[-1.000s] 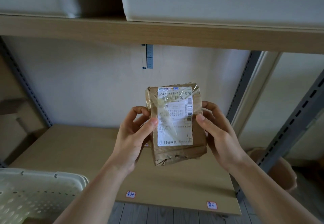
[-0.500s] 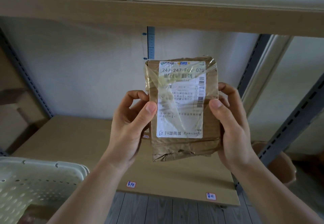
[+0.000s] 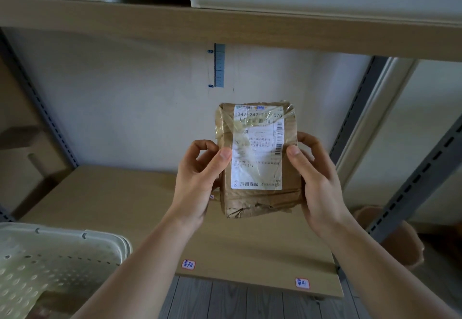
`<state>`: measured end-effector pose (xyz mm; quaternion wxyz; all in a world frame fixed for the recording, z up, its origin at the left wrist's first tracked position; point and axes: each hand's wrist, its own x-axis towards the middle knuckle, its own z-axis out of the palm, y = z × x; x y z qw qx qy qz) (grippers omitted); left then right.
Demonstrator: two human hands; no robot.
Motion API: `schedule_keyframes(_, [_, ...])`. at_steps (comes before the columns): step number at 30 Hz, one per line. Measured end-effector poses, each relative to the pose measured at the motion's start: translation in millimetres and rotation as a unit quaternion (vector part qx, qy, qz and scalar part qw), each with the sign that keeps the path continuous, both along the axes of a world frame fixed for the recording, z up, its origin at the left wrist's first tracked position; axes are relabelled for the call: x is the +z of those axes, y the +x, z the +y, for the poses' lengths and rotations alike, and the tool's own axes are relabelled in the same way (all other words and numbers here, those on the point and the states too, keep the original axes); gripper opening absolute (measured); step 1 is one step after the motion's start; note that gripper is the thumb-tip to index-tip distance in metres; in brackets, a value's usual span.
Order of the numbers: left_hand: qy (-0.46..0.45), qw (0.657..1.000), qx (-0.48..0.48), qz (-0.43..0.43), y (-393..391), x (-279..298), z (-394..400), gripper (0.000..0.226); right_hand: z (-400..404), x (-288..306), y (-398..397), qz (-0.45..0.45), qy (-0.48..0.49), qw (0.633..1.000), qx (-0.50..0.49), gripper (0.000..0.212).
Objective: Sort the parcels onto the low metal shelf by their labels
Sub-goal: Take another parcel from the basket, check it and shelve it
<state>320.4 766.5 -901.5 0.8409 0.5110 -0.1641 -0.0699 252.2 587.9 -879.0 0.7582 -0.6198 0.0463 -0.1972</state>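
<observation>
You hold the brown paper-wrapped parcel (image 3: pixel 258 161), bound in clear tape, upright in the air above the low shelf's tan board (image 3: pixel 105 206), near its middle and touching nothing but your hands. Your left hand (image 3: pixel 200 181) pinches its left edge, thumb pressed on the front and fingers curled behind. Your right hand (image 3: pixel 316 183) mirrors this on the right edge. Both thumbs sit outside the white printed shipping label (image 3: pixel 257 147), probably so the face stays readable. The upright pose, label turned toward you, looks like a reading hold, not a placing one.

Two small red-bordered handwritten tags (image 3: pixel 188 264) and (image 3: pixel 302 283) are stuck along the board's near edge, the first left of the second. They likely mark the sorting zones, so the parcel waits in the air until label and tag are matched.

Hard to make out:
- Glare and wrinkles in the tape blur the label's middle lines, and the address cannot be read.
- The tags' characters are too small to read with confidence.
- A further tag (image 3: pixel 212 196) peeks out from behind your left hand, mostly covered.
- The perforated cream plastic basket (image 3: pixel 50 263) at near left is cut off by the frame, and its contents are dim and unclear.
- Your fingers behind the parcel are only partly visible.
</observation>
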Motion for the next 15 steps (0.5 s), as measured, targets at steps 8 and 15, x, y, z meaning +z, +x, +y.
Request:
schedule_keyframes(8, [0.069,0.995,-0.068,0.002,6.7,-11.4,5.7,0.100,-14.7,-0.8,-0.3,0.118,0.024,0.992,0.038,0.043])
schedule_keyframes(15, [0.028,0.998,-0.013,0.051,6.4,-6.9,4.1,0.048,-29.9,-8.9,-3.0,0.141,-0.003,0.978,0.156,0.022])
